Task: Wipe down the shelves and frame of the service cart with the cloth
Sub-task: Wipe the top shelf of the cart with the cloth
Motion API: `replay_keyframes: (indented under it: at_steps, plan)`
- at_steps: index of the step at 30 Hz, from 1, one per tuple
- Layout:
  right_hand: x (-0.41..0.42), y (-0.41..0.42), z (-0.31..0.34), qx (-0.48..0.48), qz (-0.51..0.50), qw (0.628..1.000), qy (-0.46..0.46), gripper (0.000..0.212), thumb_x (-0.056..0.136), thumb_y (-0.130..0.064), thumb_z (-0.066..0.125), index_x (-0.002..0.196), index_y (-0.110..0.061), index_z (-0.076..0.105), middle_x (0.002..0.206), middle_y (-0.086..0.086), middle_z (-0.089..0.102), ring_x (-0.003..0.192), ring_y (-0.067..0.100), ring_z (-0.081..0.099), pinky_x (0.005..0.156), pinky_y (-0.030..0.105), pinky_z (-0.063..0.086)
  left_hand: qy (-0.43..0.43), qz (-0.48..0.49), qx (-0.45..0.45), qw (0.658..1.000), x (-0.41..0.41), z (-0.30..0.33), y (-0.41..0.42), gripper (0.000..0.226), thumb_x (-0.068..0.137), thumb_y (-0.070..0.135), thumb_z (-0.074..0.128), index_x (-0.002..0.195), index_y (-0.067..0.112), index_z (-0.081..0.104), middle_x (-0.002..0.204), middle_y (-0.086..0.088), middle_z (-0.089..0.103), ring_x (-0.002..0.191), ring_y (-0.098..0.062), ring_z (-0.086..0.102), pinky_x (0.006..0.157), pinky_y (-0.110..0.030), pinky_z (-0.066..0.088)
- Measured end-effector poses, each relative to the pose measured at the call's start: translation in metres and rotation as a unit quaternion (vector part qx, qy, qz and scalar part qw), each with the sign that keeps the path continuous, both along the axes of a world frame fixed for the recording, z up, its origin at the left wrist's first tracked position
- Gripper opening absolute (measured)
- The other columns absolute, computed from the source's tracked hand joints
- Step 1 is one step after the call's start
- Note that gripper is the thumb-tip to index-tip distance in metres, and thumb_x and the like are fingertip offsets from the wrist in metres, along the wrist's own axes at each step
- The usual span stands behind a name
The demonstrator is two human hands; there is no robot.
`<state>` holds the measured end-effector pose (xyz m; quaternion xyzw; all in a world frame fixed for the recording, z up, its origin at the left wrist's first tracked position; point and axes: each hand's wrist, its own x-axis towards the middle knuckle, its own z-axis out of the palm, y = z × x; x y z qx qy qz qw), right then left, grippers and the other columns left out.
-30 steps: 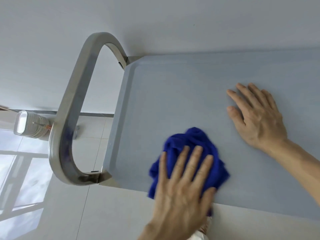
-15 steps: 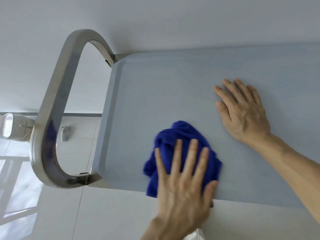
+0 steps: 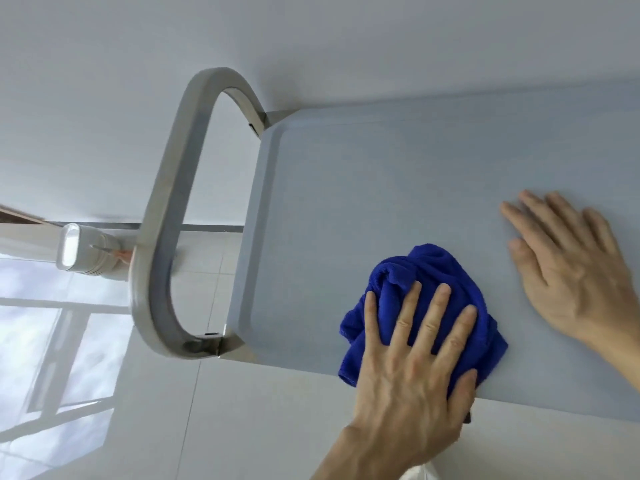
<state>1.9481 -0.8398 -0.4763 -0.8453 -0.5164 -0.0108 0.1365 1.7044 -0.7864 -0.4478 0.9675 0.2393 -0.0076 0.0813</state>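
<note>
Cloth (image 3: 420,271), a bunched deep-blue microfibre rag, lies on the top shelf (image 3: 381,174) of the service cart, right at the shelf's near edge, with its lower folds reaching that edge. The left hand (image 3: 412,382) presses down on it from the near side: its fingers (image 3: 436,317) are straight and spread wide, flat across the cloth rather than curled round it, and the thumb lies along the cloth's right-hand fold at the shelf edge. Most of the cloth bulges out beyond the fingertips and to the little-finger side, while the palm and wrist hang off the shelf over the floor. Beside the thumb side of that hand, apart from the cloth and not touching it, the right hand (image 3: 571,268) rests palm-down on the bare grey shelf with its fingers straight, lightly spread and holding nothing; its forearm runs off the picture's right edge. The shelf is a pale blue-grey tray with a low raised rim and rounded corners. Well beyond the little-finger side of the left hand, at the shelf's end, a brushed-metal loop handle (image 3: 162,216) of the frame curves out from both corners of the shelf. Past the handle, on the glossy white tiled floor (image 3: 242,427), sits a small white appliance (image 3: 86,251), blurred and partly hidden by the handle. A plain white wall (image 3: 311,39) stands behind the cart, beyond all the fingertips.
</note>
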Motion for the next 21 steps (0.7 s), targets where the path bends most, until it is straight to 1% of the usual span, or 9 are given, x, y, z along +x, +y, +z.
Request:
replay_keyframes:
  at_steps: [3,7,9,11,13,15,16,18,21]
  plan:
    - [0.005,0.001,-0.004,0.003,-0.003,1.000,-0.010,0.052,0.102,-0.032,0.030,0.148,-0.013,0.047,0.155,0.013,0.043,0.142,0.038,0.040,0.113,0.058,0.025,0.010,0.060,0.022,0.998,-0.042,0.002,0.023,0.065,0.094,0.052,0.048,0.153,0.026,0.040,0.164,-0.006,0.027,0.152,-0.031,0.019,0.111,-0.068,0.026]
    - [0.002,0.000,-0.009,0.010,-0.010,1.000,-0.017,0.052,0.103,-0.034,0.029,0.147,-0.014,0.047,0.154,0.012,0.045,0.141,0.039,0.040,0.113,0.058,0.024,0.072,0.186,0.078,0.977,-0.107,0.005,0.065,0.067,0.096,0.049,0.038,0.154,0.015,0.036,0.163,-0.017,0.024,0.151,-0.039,0.018,0.112,-0.070,0.023]
    - [0.004,-0.001,-0.013,0.015,-0.008,1.000,-0.024,0.052,0.103,-0.035,0.029,0.148,-0.015,0.047,0.154,0.012,0.045,0.141,0.038,0.040,0.112,0.059,0.025,0.093,0.242,0.064,0.964,-0.113,0.004,0.077,0.069,0.096,0.047,0.033,0.154,0.010,0.035,0.162,-0.022,0.022,0.151,-0.042,0.017,0.111,-0.071,0.023]
    - [0.008,-0.001,-0.018,0.018,-0.007,0.999,-0.027,0.052,0.103,-0.036,0.029,0.149,-0.017,0.044,0.155,0.010,0.043,0.142,0.038,0.039,0.111,0.060,0.025,0.097,0.280,0.047,0.954,-0.102,0.001,0.084,0.070,0.096,0.048,0.030,0.156,0.012,0.032,0.163,-0.021,0.021,0.151,-0.041,0.017,0.111,-0.071,0.025]
    - [0.010,-0.002,-0.026,0.023,-0.005,0.999,-0.037,0.052,0.103,-0.037,0.028,0.151,-0.021,0.041,0.156,0.008,0.042,0.142,0.038,0.037,0.110,0.063,0.028,0.086,0.297,0.047,0.950,-0.086,-0.002,0.097,0.070,0.096,0.051,0.029,0.157,0.016,0.029,0.164,-0.018,0.022,0.151,-0.039,0.018,0.110,-0.071,0.027]
    - [0.011,-0.003,-0.033,0.034,-0.003,0.999,-0.041,0.052,0.103,-0.037,0.029,0.154,-0.025,0.036,0.158,0.007,0.039,0.143,0.038,0.035,0.111,0.065,0.028,0.064,0.293,0.050,0.953,-0.071,-0.005,0.123,0.069,0.096,0.053,0.030,0.156,0.019,0.031,0.164,-0.015,0.024,0.152,-0.037,0.019,0.110,-0.069,0.027]
    - [0.012,-0.004,-0.036,0.037,-0.003,0.998,-0.041,0.053,0.103,-0.038,0.029,0.155,-0.027,0.034,0.159,0.005,0.038,0.144,0.037,0.034,0.111,0.065,0.027,0.054,0.285,0.048,0.956,-0.061,-0.006,0.140,0.069,0.096,0.054,0.029,0.157,0.021,0.030,0.165,-0.013,0.022,0.152,-0.035,0.016,0.112,-0.069,0.025]
    - [0.013,-0.004,-0.038,0.040,-0.006,0.998,-0.044,0.054,0.103,-0.038,0.029,0.156,-0.029,0.031,0.160,0.004,0.036,0.146,0.036,0.032,0.112,0.065,0.026,0.042,0.260,0.041,0.964,-0.036,-0.006,0.178,0.069,0.097,0.058,0.026,0.159,0.028,0.021,0.167,-0.007,0.015,0.155,-0.029,0.006,0.117,-0.066,0.017]
    - [0.008,-0.004,-0.036,0.039,-0.011,0.998,-0.048,0.054,0.102,-0.038,0.029,0.155,-0.028,0.033,0.159,0.004,0.037,0.145,0.036,0.034,0.113,0.064,0.025,0.050,0.240,0.011,0.969,-0.002,-0.003,0.223,0.067,0.099,0.060,0.025,0.159,0.036,0.009,0.169,0.000,0.004,0.155,-0.022,-0.004,0.120,-0.063,0.008]
